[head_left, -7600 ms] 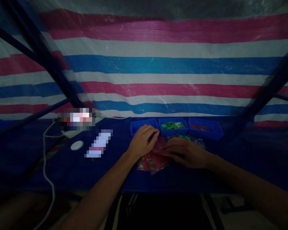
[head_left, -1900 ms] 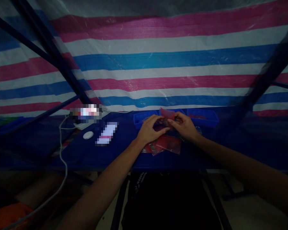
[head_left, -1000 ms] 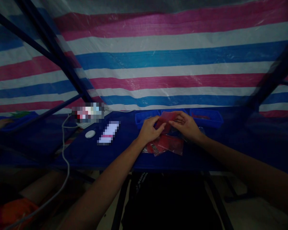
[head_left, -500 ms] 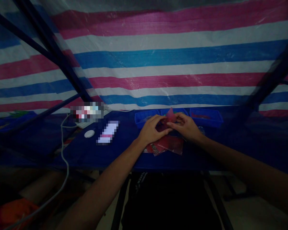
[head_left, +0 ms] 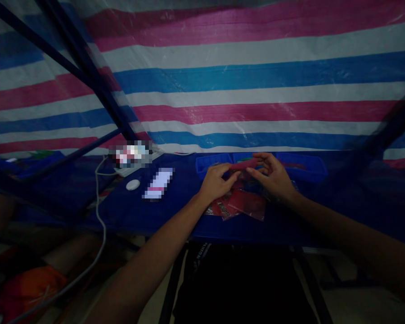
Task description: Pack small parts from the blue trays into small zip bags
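My left hand [head_left: 218, 182] and my right hand [head_left: 274, 176] meet above a dark blue table [head_left: 175, 216], both pinching one small red plastic bag [head_left: 243, 165] held edge-on and nearly level. The left fingers are curled round its near end. The right thumb and forefinger grip the far end, the other fingers spread upward. Under the hands lies a loose pile of red bags [head_left: 245, 204].
Three shallow blue trays [head_left: 209, 163] stand in a row behind the hands, against a striped pink, white and blue tarpaulin. A white round object [head_left: 132, 185] and a white cable [head_left: 101, 216] lie to the left. Dark metal frame bars slant across the left.
The red bag has turned from upright to nearly flat between my hands. The view has shifted slightly, so hands and trays sit a little further right.
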The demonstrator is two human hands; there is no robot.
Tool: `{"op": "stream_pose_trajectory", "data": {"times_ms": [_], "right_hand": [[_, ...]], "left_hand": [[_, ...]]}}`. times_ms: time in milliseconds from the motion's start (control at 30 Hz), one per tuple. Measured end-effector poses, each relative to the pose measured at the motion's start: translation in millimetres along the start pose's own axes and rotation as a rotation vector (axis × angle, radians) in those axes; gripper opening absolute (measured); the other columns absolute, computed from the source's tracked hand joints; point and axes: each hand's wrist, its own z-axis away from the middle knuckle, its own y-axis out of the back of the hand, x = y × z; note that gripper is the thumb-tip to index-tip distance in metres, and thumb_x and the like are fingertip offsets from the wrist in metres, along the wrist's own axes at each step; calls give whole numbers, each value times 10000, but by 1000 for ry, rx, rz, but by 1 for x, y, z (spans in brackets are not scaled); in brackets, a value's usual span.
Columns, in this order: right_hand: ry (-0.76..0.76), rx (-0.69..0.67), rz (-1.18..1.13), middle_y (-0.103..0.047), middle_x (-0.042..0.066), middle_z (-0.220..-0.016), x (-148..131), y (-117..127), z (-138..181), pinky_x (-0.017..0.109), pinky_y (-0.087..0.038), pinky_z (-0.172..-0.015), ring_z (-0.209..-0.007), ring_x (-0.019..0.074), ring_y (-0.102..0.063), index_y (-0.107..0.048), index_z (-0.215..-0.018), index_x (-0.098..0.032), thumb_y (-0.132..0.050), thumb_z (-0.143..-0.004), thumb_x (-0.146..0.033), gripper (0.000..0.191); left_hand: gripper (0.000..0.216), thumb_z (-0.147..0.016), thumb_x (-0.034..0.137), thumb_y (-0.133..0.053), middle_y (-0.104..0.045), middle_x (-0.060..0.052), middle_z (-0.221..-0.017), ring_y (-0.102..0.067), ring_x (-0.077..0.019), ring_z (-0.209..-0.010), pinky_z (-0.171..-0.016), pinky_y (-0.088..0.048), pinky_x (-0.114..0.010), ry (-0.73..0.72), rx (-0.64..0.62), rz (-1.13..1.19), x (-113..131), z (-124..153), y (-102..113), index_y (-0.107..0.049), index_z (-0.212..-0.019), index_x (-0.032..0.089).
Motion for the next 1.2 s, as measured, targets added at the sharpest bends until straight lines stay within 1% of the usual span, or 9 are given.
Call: {"op": "stream_pose_trajectory", "data": {"times_ms": [167, 300, 433, 567, 700, 800, 900, 1000, 1200], "right_hand": [[-15, -148, 13, -748, 60, -1147, -1, 2, 3, 501, -566, -1036, -1092, 281, -708, -698, -1105, -274, -781, -843, -469, 338], [-55, -128, -19, -772, 54, -1085, 2, 4, 0, 509, -586, -1002, -1009, 280, -733, -721, -1009, -267, -809, -811, -484, 306], [-88, -129, -121, -776, 52, -1097, 2, 4, -1, 480, -602, -979, -1011, 268, -740, -710, -1017, -263, -840, -785, -461, 331], [-106, -150, -171, -772, 52, -1130, 1, 3, 0, 468, -611, -967, -1029, 260, -739, -710, -1026, -265, -838, -790, -439, 320], [-90, -82, -138, -778, 44, -1027, 3, 7, -5, 459, -621, -934, -966, 251, -748, -706, -989, -263, -836, -785, -442, 301], [-50, 12, -75, -773, 42, -1017, 1, 16, -12, 457, -615, -946, -969, 255, -746, -702, -974, -265, -834, -781, -443, 294], [-6, 82, 22, -769, 44, -1054, -1, 31, -20, 467, -606, -964, -1032, 277, -738, -693, -1005, -276, -808, -803, -452, 292], [8, 153, 134, -763, 61, -1058, 1, 48, -28, 489, -613, -930, -1051, 300, -732, -673, -1018, -279, -764, -833, -480, 288], [17, 241, 278, -746, 100, -1051, 13, 78, -45, 491, -615, -850, -1001, 301, -725, -624, -1026, -265, -691, -882, -461, 252]], "left_hand": [[241, -982, 360, -635, -763, -71, -963, -705, -200, -867, -806, -564, -349, 1, -13, 39, -4, 1, -2, -745, -1061, 160], [258, -950, 395, -676, -758, -71, -935, -703, -202, -837, -777, -571, -350, 51, 19, 38, -4, 1, 0, -737, -1036, 160], [218, -948, 395, -684, -758, -48, -900, -717, -193, -826, -775, -578, -345, 75, 51, 96, -2, 0, 1, -730, -989, 186], [237, -933, 386, -710, -775, -59, -975, -742, -199, -870, -814, -608, -360, 100, 66, 189, -3, 0, -3, -712, -1088, 207], [362, -938, 364, -708, -768, -77, -1046, -743, -183, -913, -855, -616, -348, 94, 122, 228, -6, 0, -4, -642, -1250, 192], [294, -978, 345, -650, -766, -61, -1015, -733, -166, -903, -853, -603, -328, 69, 136, 137, -7, 1, 1, -657, -1226, 188], [207, -1007, 310, -591, -761, -55, -1011, -725, -169, -916, -860, -587, -329, 21, 64, 7, -8, 3, 9, -699, -1136, 189], [214, -1021, 291, -544, -757, -64, -1025, -722, -184, -944, -885, -579, -353, -29, -27, -64, -11, 4, 15, -711, -1102, 185], [219, -1018, 288, -536, -763, -67, -1033, -726, -184, -939, -863, -582, -342, -40, -63, -83, -18, 3, 17, -718, -1074, 181]]}}
